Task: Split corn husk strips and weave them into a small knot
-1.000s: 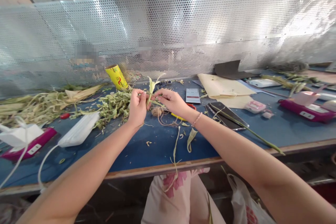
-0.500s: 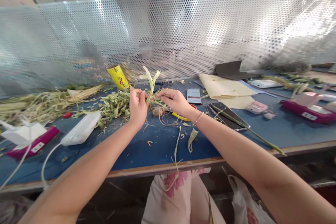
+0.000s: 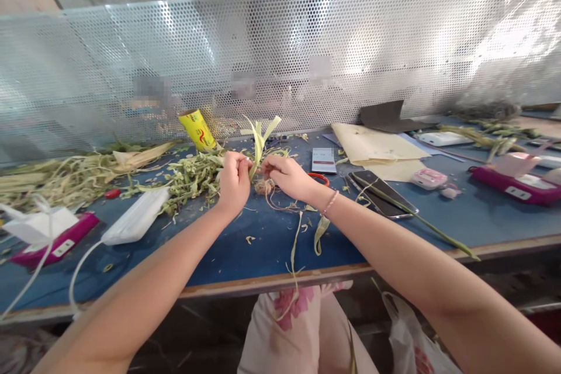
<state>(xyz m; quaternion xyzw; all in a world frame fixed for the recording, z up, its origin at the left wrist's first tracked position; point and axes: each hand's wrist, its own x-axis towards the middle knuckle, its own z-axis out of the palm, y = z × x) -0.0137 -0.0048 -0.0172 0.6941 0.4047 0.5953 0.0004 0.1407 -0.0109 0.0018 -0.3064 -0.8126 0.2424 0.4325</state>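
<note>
Between the fingers and thumb of my left hand (image 3: 235, 182) is a small bundle of pale green leaf strips (image 3: 259, 141), its loose ends fanning upward. Close beside it, my right hand (image 3: 288, 176) has its fingers curled in a pinch at the bundle's lower part; what they grip is hidden. A ball of brown twine (image 3: 263, 187) lies just below, its loose thread trailing right. Behind my left hand spreads a heap of knotted green leaf pieces (image 3: 190, 178). An orange-red ring handle (image 3: 319, 178) shows past my right wrist.
A yellow tube (image 3: 198, 130) leans near the perforated metal screen (image 3: 280, 58). Long dried leaves (image 3: 83, 178), a white power brick (image 3: 137, 216) and a purple power strip (image 3: 56, 241) lie left. Rightward are a lit phone (image 3: 324, 160), a dark tablet-like device (image 3: 383, 196) and brown paper (image 3: 379, 146).
My hands have drawn closer together around the leaf bundle. The bundle has shifted slightly right and its strips spread differently. A yellow piece by my right wrist is no longer visible.
</note>
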